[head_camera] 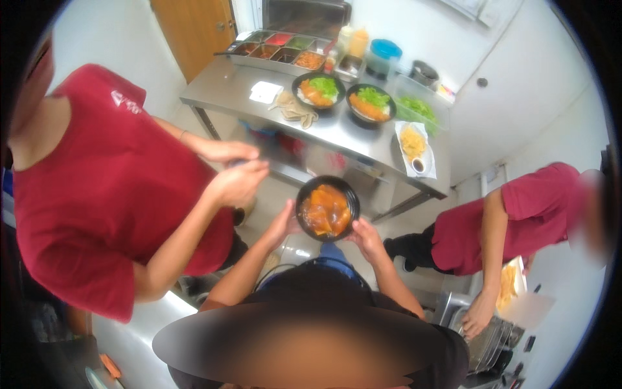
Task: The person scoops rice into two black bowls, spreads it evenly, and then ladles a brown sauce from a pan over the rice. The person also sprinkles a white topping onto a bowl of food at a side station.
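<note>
A round black bowl [353, 190] is held level in front of my body, above the tiled floor. Glossy orange-brown food in sauce [326, 210] fills most of it; what lies beneath is hidden. My left hand [285, 221] grips the bowl's lower left side, thumb by the rim. On the lower right side, my right hand [365, 237] holds it too, with its thumb at the rim and the other fingers partly under the bowl. Beyond the bowl stands a stainless steel table [335, 127] bearing two black bowls of breaded food with shredded lettuce, the left one [318, 91] and the right one [371, 103].
At my left stands a person in a red shirt [121, 194], hands together near the bowl. Another person [510, 219] works at a fryer [478, 340] on the right. The table also holds a sauce-tray rack [277, 61], a cloth [294, 109] and a paper-lined fried dish [414, 143].
</note>
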`<action>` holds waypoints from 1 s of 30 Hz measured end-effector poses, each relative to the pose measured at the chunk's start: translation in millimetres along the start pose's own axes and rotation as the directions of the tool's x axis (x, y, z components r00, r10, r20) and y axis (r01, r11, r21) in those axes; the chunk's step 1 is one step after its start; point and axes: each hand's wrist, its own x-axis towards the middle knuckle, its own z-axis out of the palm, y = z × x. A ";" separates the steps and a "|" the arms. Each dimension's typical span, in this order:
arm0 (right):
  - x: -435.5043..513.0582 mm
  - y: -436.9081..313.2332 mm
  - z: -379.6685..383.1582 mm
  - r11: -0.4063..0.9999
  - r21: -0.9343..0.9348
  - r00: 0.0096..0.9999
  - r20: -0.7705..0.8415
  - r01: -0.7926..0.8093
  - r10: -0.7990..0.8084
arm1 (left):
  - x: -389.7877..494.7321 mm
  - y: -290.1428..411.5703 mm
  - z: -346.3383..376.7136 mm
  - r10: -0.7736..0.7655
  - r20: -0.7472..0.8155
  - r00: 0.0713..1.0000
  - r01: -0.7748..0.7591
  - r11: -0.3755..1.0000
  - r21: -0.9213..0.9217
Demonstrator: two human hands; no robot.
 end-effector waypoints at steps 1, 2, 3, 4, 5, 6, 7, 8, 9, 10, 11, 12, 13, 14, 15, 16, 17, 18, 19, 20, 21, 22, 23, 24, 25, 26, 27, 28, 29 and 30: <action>17.0 -10.7 -8.5 1.000 -0.023 0.999 0.036 -0.001 0.002 | 16.7 3.0 7.5 0.014 0.008 1.000 -0.012 0.987 -0.162; 35.1 -21.7 -14.4 0.995 -0.083 0.998 0.020 -0.061 0.063 | 34.1 7.6 12.7 0.020 -0.060 0.998 -0.030 0.984 -0.175; 55.1 -34.6 -20.3 0.994 -0.099 0.996 0.066 -0.048 0.055 | 53.0 14.4 18.7 0.034 -0.120 0.992 -0.058 0.978 -0.200; 74.5 -47.6 -24.7 0.991 -0.125 0.993 0.092 -0.056 0.068 | 68.1 19.8 24.8 0.044 -0.184 0.982 -0.086 0.970 -0.226; 92.4 -60.3 -29.0 0.986 -0.148 0.989 0.114 -0.072 0.089 | 81.9 25.0 28.6 0.051 -0.239 0.970 -0.107 0.968 -0.228; 109.7 -74.6 -33.9 0.982 -0.168 0.983 0.146 -0.084 0.109 | 96.1 31.8 30.6 0.059 -0.292 0.955 -0.130 0.965 -0.227; 126.2 -89.1 -39.0 0.971 -0.214 0.977 0.156 -0.111 0.146 | 111.1 38.8 31.8 0.090 -0.336 0.938 -0.174 0.958 -0.229; 143.4 -103.6 -43.0 0.960 -0.248 0.968 0.178 -0.128 0.175 | 126.4 45.8 33.0 0.103 -0.376 0.921 -0.200 0.953 -0.229; 159.4 -117.9 -47.2 0.955 -0.268 0.957 0.219 -0.127 0.189 | 140.9 52.1 36.0 0.131 -0.409 0.903 -0.241 0.943 -0.229; 178.7 -127.7 -46.2 0.911 -0.335 0.965 0.021 -0.240 0.262 | 152.1 58.2 34.7 0.154 -0.445 0.882 -0.279 0.932 -0.231; 195.7 -138.2 -47.4 0.922 -0.367 0.982 0.093 -0.122 0.167 | 161.8 64.5 31.4 0.145 -0.475 0.868 -0.290 0.924 -0.249; 213.8 -149.4 -49.2 0.917 -0.399 0.987 0.130 -0.031 0.090 | 172.7 71.6 27.3 0.128 -0.505 0.853 -0.298 0.915 -0.273; 232.7 -161.2 -51.1 0.902 -0.427 0.986 0.166 0.057 0.016 | 184.1 79.5 23.2 0.107 -0.541 0.834 -0.312 0.900 -0.304; 250.5 -173.5 -53.6 0.892 -0.438 0.984 0.171 0.113 -0.041 | 193.2 88.0 18.7 0.189 -0.499 0.846 -0.365 0.887 -0.283; 267.7 -186.5 -57.6 0.880 -0.448 0.982 0.164 0.156 -0.090 | 205.1 98.3 14.8 0.201 -0.524 0.828 -0.385 0.882 -0.272; 284.2 -198.4 -58.4 0.872 -0.450 0.978 0.163 0.192 -0.131 | 213.7 111.3 8.3 0.215 -0.547 0.809 -0.408 0.875 -0.260; 301.8 -207.3 -57.4 0.878 -0.446 0.984 0.107 0.177 -0.144 | 223.3 124.9 2.1 0.210 -0.581 0.787 -0.417 0.874 -0.250; 318.3 -215.2 -55.7 0.883 -0.432 0.983 0.067 0.182 -0.170 | 231.8 138.3 -3.7 0.258 -0.583 0.771 -0.458 0.860 -0.225; 334.0 -222.0 -53.9 0.887 -0.422 0.980 0.027 0.189 -0.196 | 240.5 152.0 -10.2 0.287 -0.596 0.750 -0.489 0.847 -0.207; 350.2 -228.0 -51.1 0.831 -0.504 0.966 0.027 0.235 -0.257 | 250.3 165.5 -17.0 0.331 -0.600 0.728 -0.533 0.824 -0.191; 367.2 -233.4 -47.8 0.763 -0.582 0.947 0.035 0.280 -0.320 | 261.2 178.9 -25.2 0.336 -0.614 0.714 -0.552 0.809 -0.200; 382.9 -237.0 -44.9 0.695 -0.654 0.929 0.032 0.298 -0.368 | 272.0 192.5 -35.7 0.353 -0.621 0.699 -0.583 0.785 -0.210; 397.5 -238.7 -41.4 0.619 -0.713 0.905 0.051 0.329 -0.422 | 282.3 205.5 -47.9 0.372 -0.630 0.682 -0.618 0.753 -0.224; 414.4 -239.8 -37.4 0.547 -0.765 0.882 0.057 0.339 -0.467 | 293.7 217.9 -61.6 0.369 -0.648 0.666 -0.628 0.747 -0.220; 434.7 -242.3 -34.0 0.466 -0.804 0.848 0.086 0.369 -0.523 | 305.1 230.2 -76.8 0.384 -0.638 0.667 -0.640 0.734 -0.228; 452.6 -243.5 -32.1 0.414 -0.835 0.833 0.091 0.363 -0.546 | 317.0 243.1 -93.5 0.400 -0.627 0.669 -0.652 0.721 -0.235; 470.5 -244.6 -31.0 0.337 -0.896 0.825 0.054 0.288 -0.563 | 330.8 256.9 -110.0 0.408 -0.619 0.671 -0.659 0.711 -0.246; 490.5 -245.7 -28.5 0.266 -0.929 0.802 0.051 0.257 -0.596 | 344.0 270.6 -125.8 0.430 -0.618 0.658 -0.675 0.700 -0.231; 509.2 -245.6 -24.5 0.203 -0.951 0.771 0.052 0.231 -0.635 | 352.9 282.8 -141.3 0.425 -0.637 0.643 -0.671 0.714 -0.201; 526.7 -247.6 -19.8 0.211 -0.970 0.799 -0.032 0.119 -0.601 | 362.9 297.7 -155.4 0.422 -0.656 0.626 -0.672 0.719 -0.179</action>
